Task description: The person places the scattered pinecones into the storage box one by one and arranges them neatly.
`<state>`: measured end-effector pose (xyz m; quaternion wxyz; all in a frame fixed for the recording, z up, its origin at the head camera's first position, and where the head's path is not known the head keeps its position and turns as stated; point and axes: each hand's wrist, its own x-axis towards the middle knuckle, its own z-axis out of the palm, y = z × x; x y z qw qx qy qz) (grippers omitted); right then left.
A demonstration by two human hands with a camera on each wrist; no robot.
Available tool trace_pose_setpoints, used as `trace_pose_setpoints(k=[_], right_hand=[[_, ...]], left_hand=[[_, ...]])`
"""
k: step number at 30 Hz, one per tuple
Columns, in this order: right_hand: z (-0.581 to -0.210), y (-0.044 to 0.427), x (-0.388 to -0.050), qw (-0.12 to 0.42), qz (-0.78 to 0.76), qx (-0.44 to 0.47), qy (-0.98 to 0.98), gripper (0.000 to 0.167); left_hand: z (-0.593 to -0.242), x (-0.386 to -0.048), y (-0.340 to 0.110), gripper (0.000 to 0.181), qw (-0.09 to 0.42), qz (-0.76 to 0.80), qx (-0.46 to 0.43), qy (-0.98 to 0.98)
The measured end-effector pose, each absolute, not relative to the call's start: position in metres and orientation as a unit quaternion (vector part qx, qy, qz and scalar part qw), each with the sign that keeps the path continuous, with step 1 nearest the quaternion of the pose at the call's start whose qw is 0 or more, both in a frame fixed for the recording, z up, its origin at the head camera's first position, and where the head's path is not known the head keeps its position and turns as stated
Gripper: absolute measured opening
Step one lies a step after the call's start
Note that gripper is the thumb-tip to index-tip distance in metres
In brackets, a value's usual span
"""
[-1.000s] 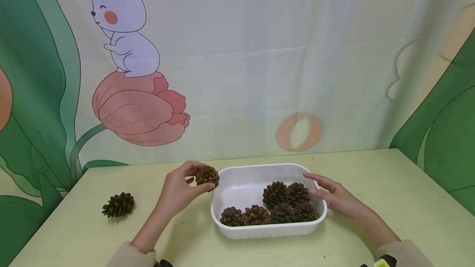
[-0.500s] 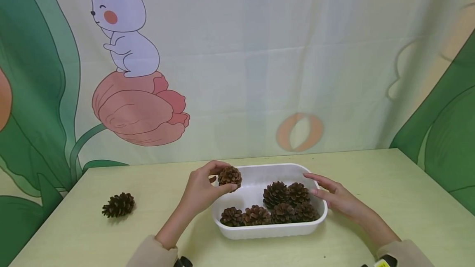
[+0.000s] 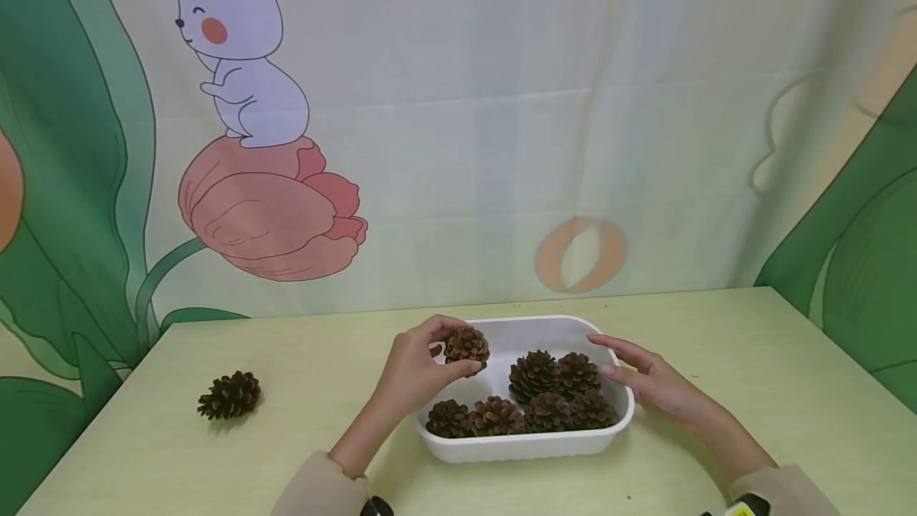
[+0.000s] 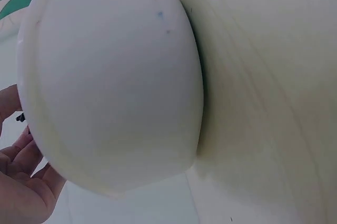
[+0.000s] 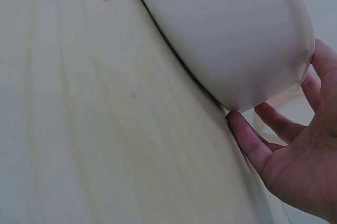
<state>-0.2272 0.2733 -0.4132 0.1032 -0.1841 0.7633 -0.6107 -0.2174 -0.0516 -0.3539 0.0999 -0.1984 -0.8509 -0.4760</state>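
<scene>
A brown pine cone [image 3: 467, 349] is pinched between the thumb and fingers of my left hand [image 3: 411, 373], above the left part of a white plastic tub [image 3: 523, 446]. In the left wrist view the tub's wall hides most of that pine cone, and the left hand [image 4: 23, 182] shows beyond the rim. My right hand [image 3: 662, 388] holds the tub's right end, thumb at the rim; in the right wrist view, fingers [image 5: 250, 140] of the right hand touch its outer wall. Several pine cones [image 3: 533, 377] lie inside, along the front and right.
Another pine cone [image 3: 230, 396] lies on the pale wooden table [image 3: 315, 365] at the left. Behind the table hangs a cloth backdrop [image 3: 444, 142] printed with a rabbit, a flower and green leaves.
My left hand has carried its pine cone rightward, from beside the tub's left rim to above its inside. The right hand and the tub stay in place.
</scene>
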Motion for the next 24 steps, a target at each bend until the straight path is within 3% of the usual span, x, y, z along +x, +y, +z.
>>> trace_pose_setpoints(k=[24], right_hand=[[-0.412,0.273,-0.226,0.107,-0.615,-0.181,0.76,0.048]], left_hand=[[-0.369,-0.229,-0.039,0.041,0.08,-0.402,-0.234,-0.881]])
